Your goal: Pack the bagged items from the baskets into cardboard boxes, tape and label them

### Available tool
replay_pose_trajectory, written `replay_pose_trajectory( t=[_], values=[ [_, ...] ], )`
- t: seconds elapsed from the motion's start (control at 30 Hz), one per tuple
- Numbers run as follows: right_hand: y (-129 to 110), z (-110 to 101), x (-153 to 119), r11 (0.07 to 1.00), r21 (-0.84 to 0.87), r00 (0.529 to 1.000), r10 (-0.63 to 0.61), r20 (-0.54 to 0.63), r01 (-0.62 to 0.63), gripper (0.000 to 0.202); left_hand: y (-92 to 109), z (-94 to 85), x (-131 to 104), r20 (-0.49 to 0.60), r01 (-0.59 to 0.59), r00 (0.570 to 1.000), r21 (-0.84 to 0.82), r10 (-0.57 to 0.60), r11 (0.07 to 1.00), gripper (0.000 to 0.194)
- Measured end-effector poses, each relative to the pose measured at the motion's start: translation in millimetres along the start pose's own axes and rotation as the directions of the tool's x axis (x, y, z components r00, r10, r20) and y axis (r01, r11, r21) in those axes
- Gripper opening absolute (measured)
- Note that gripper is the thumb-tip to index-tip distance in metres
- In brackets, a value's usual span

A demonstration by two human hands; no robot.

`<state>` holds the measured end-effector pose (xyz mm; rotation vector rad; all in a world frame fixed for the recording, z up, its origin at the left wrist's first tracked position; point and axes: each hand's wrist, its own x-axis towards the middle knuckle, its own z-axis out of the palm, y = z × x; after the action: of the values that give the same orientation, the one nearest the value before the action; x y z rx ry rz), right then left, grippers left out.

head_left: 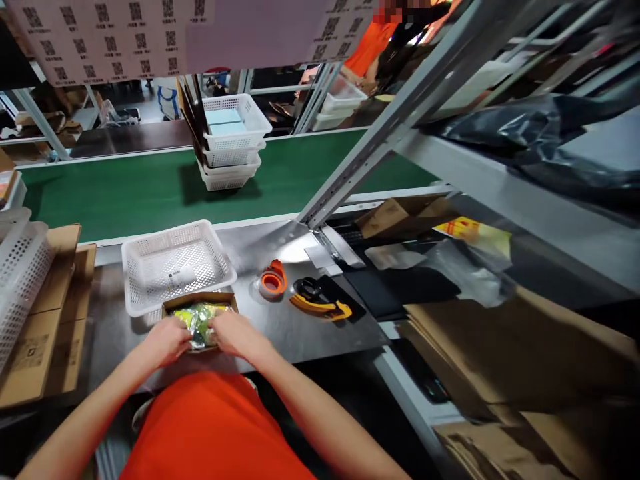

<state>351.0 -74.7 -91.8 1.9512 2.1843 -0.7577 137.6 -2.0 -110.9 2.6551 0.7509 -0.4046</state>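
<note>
A small open cardboard box stands on the metal table near its front edge. Inside it lies a shiny plastic packet with green and yellow parts. My left hand has its fingers closed on the packet's left side. From the right, my right hand reaches into the box with curled fingers on the packet's other side. Just behind the box sits a white perforated basket with a label in its bottom.
Orange tape roll and yellow-black tape dispenser lie to the right. Stacked baskets stand on the green conveyor. Flat cartons are left, more cardboard right, beside a metal post. A person is beyond.
</note>
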Motion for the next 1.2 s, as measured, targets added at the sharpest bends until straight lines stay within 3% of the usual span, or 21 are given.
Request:
replay_pose_trajectory(
  t=[0.07,0.13,0.17,0.2,0.27,0.33,0.43,0.5,0.63,0.73,0.83,0.9,0.97,1.0,1.07,1.13,1.2],
  values=[
    [15,3,-23,0.99,0.136,0.988,-0.005,-0.154,0.027,0.029,-10,-1.9,-23,-0.206,0.061,0.976,-0.055,-0.071,0.997,0.034],
    [28,15,-37,0.95,0.307,0.918,0.168,-0.361,-0.053,0.039,-17,2.7,-38,-0.382,0.178,0.895,-0.162,-0.228,0.971,0.037],
    [31,24,-41,0.915,0.39,0.87,0.276,-0.408,-0.107,0.046,-19,7.1,-41,-0.404,0.216,0.867,-0.222,-0.291,0.951,0.038],
    [33,35,-41,0.878,0.454,0.844,0.352,-0.404,-0.149,0.054,-19,12.2,-40,-0.389,0.225,0.863,-0.273,-0.322,0.935,0.039],
    [28,55,-38,0.845,0.498,0.882,0.374,-0.287,-0.196,0.072,-14,22.4,-31,-0.316,0.178,0.905,-0.323,-0.283,0.93,0.041],
    [16,69,-32,0.862,0.469,0.946,0.29,-0.147,-0.191,0.096,-5,30.0,-16,-0.235,0.1,0.956,-0.296,-0.174,0.95,0.043],
    [5,71,-24,0.934,0.317,0.984,0.179,-0.025,-0.162,0.12,8,35.0,7,-0.114,0.016,0.993,-0.166,-0.035,0.986,0.057],
    [9,64,-21,0.967,0.233,0.994,0.112,-0.012,-0.106,0.107,10,36.1,18,-0.061,-0.014,0.998,-0.087,0.009,0.996,0.065],
    [38,56,-9,0.971,0.238,0.994,0.012,-0.108,0.014,0.042,-5,37.2,33,-0.023,-0.074,0.997,-0.001,0.074,0.997,0.064],
    [56,76,4,0.923,0.385,0.951,0.126,-0.282,-0.008,0.023,-22,35.3,44,-0.051,-0.127,0.99,0.024,0.128,0.992,0.059],
    [58,108,12,0.832,0.552,0.83,0.346,-0.437,-0.056,0.03,-29,30.5,54,-0.224,-0.104,0.968,0.041,0.11,0.994,0.058],
    [56,127,14,0.77,0.635,0.77,0.441,-0.461,-0.061,0.05,-27,30.3,59,-0.322,-0.03,0.946,0.049,0.044,0.998,0.089],
    [53,137,13,0.749,0.656,0.739,0.494,-0.457,-0.094,0.077,-22,37.9,61,-0.335,-0.002,0.942,0.04,0.015,0.999,0.108],
    [53,139,11,0.773,0.625,0.736,0.486,-0.472,-0.109,0.089,-19,45.2,60,-0.323,-0.013,0.946,0.027,0.021,1.0,0.104],
    [53,135,8,0.873,0.474,0.752,0.387,-0.534,-0.113,0.098,-13,64.3,53,-0.305,-0.064,0.951,-0.009,0.058,0.998,0.076],
    [53,122,6,0.967,0.253,0.821,0.175,-0.544,-0.038,0.088,-11,81.5,45,-0.314,-0.133,0.943,-0.058,0.109,0.989,0.05],
    [53,104,9,0.989,0.072,0.895,-0.087,-0.438,0.131,0.074,-13,87.9,38,-0.344,-0.188,0.929,-0.124,0.135,0.974,0.044]
  ],
)
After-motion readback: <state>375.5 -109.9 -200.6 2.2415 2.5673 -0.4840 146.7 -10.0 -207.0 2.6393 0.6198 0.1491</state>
